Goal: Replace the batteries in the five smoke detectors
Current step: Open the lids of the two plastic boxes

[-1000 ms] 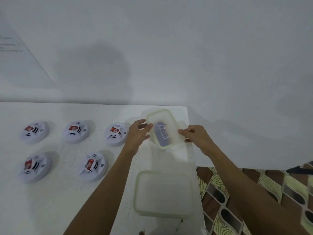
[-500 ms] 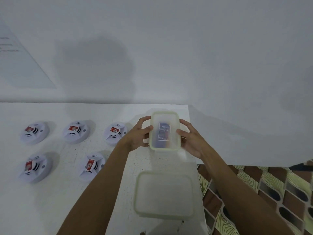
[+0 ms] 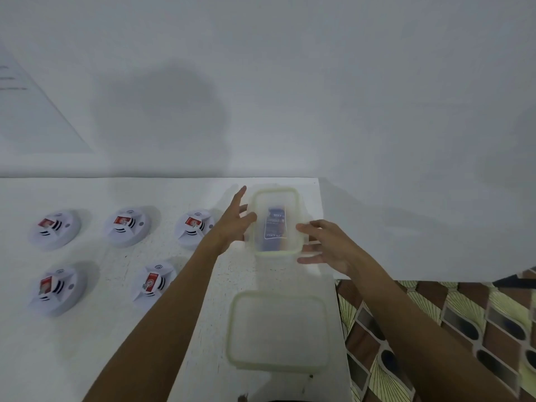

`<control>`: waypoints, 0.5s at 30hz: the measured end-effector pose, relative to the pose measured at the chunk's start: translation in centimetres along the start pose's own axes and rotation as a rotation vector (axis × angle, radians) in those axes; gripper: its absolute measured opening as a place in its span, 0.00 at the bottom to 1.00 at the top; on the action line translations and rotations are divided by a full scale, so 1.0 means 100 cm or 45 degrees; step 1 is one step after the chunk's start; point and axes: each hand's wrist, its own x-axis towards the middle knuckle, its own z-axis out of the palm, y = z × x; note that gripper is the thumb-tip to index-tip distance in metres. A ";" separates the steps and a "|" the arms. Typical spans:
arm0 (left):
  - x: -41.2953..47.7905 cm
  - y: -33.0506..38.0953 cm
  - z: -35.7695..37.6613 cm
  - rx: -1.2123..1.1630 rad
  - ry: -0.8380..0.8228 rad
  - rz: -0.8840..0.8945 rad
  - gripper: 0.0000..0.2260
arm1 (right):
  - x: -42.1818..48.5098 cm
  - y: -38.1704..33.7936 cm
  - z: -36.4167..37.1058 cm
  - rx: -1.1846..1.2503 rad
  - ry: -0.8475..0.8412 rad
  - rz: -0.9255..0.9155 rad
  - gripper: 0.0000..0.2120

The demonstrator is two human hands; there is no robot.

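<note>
Small translucent box (image 3: 277, 195) stands near the far right corner of the white table (image 3: 116, 343); a blue battery pack (image 3: 275, 227) is seen through it. The left hand (image 3: 232, 227) is laid against its left side, fingers straight and spread. The right hand (image 3: 327, 245) is set at its right side, fingers extended; nothing is pinched. Five smoke detectors (image 3: 127, 226) lie apart to the left. Judged step: box to be opened. It should be steadied with one hand while the rim is lifted corner by corner, away from the table edge.
</note>
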 end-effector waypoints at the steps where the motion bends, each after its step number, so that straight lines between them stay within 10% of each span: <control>1: 0.000 0.000 0.001 0.009 -0.003 0.002 0.33 | -0.001 -0.003 0.000 0.047 -0.029 -0.019 0.18; 9: -0.013 -0.001 0.002 0.130 -0.070 -0.052 0.39 | 0.011 -0.029 0.002 -0.218 0.305 -0.246 0.16; 15: -0.003 0.006 0.000 0.160 0.206 0.111 0.24 | 0.016 -0.022 0.003 -0.277 0.187 -0.287 0.20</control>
